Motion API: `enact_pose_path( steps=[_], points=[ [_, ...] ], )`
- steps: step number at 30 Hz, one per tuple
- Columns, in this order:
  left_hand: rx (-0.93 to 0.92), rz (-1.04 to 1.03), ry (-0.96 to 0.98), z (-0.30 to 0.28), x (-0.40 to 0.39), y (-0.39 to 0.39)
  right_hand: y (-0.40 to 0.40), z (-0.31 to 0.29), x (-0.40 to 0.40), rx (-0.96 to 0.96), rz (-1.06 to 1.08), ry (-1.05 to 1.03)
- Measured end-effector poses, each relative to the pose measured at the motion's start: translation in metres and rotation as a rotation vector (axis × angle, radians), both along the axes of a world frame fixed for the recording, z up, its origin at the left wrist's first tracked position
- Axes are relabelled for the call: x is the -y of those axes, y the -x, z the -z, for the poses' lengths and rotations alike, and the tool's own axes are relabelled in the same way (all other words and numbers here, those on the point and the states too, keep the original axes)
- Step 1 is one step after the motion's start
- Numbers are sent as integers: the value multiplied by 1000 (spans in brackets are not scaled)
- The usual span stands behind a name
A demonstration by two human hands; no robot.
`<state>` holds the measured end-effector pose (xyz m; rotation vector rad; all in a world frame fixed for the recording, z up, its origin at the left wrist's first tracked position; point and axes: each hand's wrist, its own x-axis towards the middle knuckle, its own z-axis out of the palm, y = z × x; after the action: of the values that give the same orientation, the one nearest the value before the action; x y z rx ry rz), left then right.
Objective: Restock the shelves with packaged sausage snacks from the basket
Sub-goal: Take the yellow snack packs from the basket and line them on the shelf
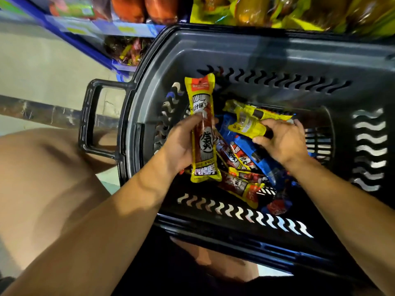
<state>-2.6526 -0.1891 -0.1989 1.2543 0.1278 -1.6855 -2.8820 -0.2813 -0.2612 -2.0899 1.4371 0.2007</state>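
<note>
Sausage snacks lie heaped in the bottom of the dark plastic basket (267, 50), a jumble of yellow and blue packets crossing over one another. One long yellow packet (203, 129) is lifted clear of the heap, standing roughly lengthwise in the left hand (181, 142), whose fingers curl round its middle. A second yellow packet (254, 122) lies tilted across the pile, and the right hand (282, 139) is on its near end, fingers curled over the edge and thumb beneath, so it looks like a pinch grip rather than a full grasp. Blue packets (263, 159) sit underneath it, touching. Beyond the basket rim, the shelves (119, 30) carry other bagged goods, some orange, some yellow-green. The likely trouble is with the right hand: holding a slick film packet by one end only, it may slip or swing as it comes up, or drag a neighbouring packet along and drop it outside the basket. With both hands full, placing packets neatly on the shelf could also be awkward.
</note>
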Motion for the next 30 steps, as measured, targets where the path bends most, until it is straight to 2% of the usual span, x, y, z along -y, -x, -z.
enact_pose_path(
  steps=[6, 10, 17, 24, 28, 30],
  points=[
    [99, 67, 67, -25, -11, 3, 0, -63, -15, 572, 464, -255],
    [158, 6, 115, -51, -19, 19, 5, -91, -31, 753, 668, -308],
    [191, 17, 193, -82, -47, 29, 6, -142, -62, 923, 647, -364],
    [275, 129, 273, -115, -62, 20, -2, -182, -92, 1152, 470, -508],
    [313, 50, 291, -135, -66, 14, -16, -209, -104, 1285, 500, -561],
    [320, 30, 290, -141, -70, 13, -20, -219, -110, 1231, 492, -503]
  ],
)
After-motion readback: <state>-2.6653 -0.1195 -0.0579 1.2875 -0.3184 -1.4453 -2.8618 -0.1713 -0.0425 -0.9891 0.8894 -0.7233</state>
